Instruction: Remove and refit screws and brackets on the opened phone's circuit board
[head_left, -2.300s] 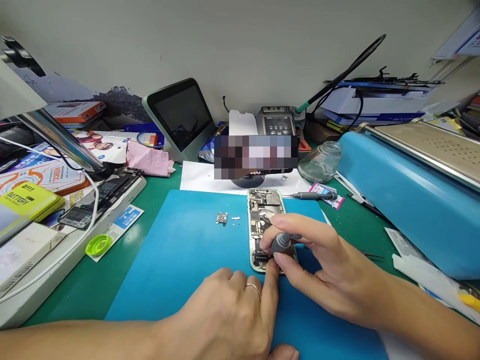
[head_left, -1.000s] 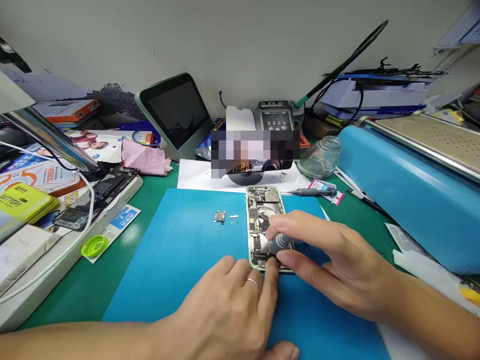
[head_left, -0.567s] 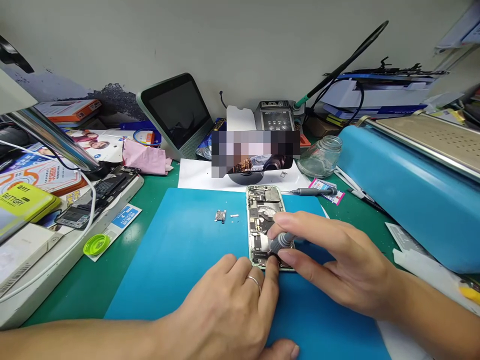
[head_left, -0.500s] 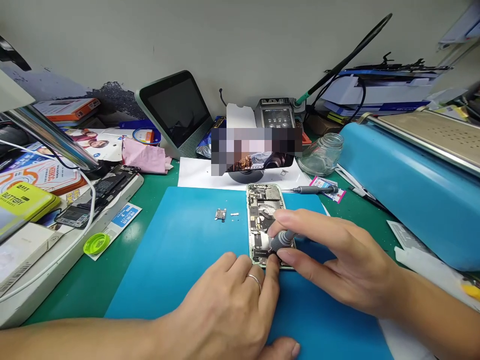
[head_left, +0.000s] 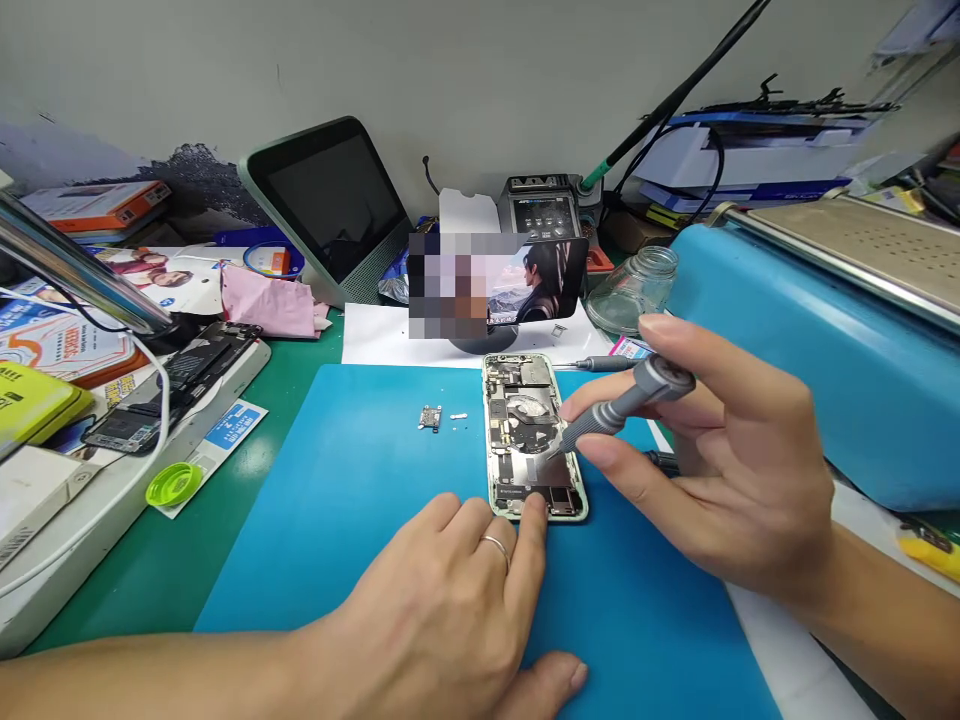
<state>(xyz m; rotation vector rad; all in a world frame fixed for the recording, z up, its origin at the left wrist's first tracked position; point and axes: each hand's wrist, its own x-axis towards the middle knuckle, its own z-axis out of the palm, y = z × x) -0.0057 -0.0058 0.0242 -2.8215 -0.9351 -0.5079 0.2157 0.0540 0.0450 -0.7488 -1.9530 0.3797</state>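
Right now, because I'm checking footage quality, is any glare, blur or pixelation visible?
Head view: pixelation hides part of the propped screen; a pale sheen lies on the green table; the screwdriver looks crisp except its tip, indistinct against the opened phone.

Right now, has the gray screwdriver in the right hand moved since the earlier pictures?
Yes: judged against the opened phone, the gray screwdriver has shifted up the picture and rightward; its handle now leans out past the phone's right edge.

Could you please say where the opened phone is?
In the head view, the opened phone lies just right of centre on the blue mat, touched by the left hand.
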